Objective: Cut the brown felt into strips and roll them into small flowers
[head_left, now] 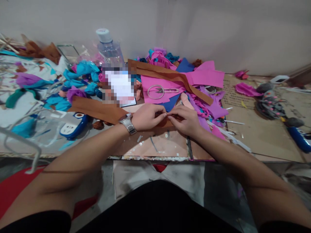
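Observation:
My left hand (pixel 147 117), with a metal wristwatch (pixel 127 124) on its wrist, and my right hand (pixel 186 119) meet at the middle of the low work board (pixel 155 147). Both pinch the same small piece of brown felt (pixel 168 122), fingertips touching over it. The piece lies at the end of a long brown felt strip (pixel 97 109) that runs left. Just beyond my hands lie scissors (pixel 160 91) on a pink felt sheet (pixel 206 77), crossed by another brown strip (pixel 175 76).
Heaps of blue, purple and pink felt scraps (pixel 77 81) cover the left and back. A clear water bottle (pixel 109 48) stands at the back. A blue glue gun (pixel 74 126) lies left, another blue tool (pixel 300 137) and a grey bundle (pixel 269 103) right. A wall is behind.

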The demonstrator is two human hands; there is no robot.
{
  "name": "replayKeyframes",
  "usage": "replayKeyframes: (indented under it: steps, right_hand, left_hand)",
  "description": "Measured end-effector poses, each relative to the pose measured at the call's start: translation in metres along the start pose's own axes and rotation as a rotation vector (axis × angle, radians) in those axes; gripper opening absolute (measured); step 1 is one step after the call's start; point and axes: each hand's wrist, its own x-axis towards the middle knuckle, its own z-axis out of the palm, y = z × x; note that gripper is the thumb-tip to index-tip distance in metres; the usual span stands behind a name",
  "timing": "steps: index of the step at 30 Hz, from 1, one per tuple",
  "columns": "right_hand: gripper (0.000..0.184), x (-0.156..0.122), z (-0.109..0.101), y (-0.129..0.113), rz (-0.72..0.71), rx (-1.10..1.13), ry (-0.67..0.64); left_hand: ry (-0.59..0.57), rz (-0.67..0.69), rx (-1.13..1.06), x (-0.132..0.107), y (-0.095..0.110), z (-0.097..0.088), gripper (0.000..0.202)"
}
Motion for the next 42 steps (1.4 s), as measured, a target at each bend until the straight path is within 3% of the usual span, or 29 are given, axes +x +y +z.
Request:
replayKeyframes:
  steps: [15,34,42]
  right_hand:
    - [0.005,0.002,0.001,-0.003,0.056,0.111,0.027]
    - [0.007,0.0,0.005,0.0,0.331,0.313,-0.039]
    - [0.006,0.0,0.005,0.002,0.274,0.179,-0.064]
  left_hand:
    - [0.064,0.073,0.071,-0.002,-0.006,0.009,0.035]
    - [0.17,0.192,0.254,-0.001,-0.011,0.021,0.032]
    - [0.179,0.172,0.264,-0.002,-0.009,0.022,0.03]
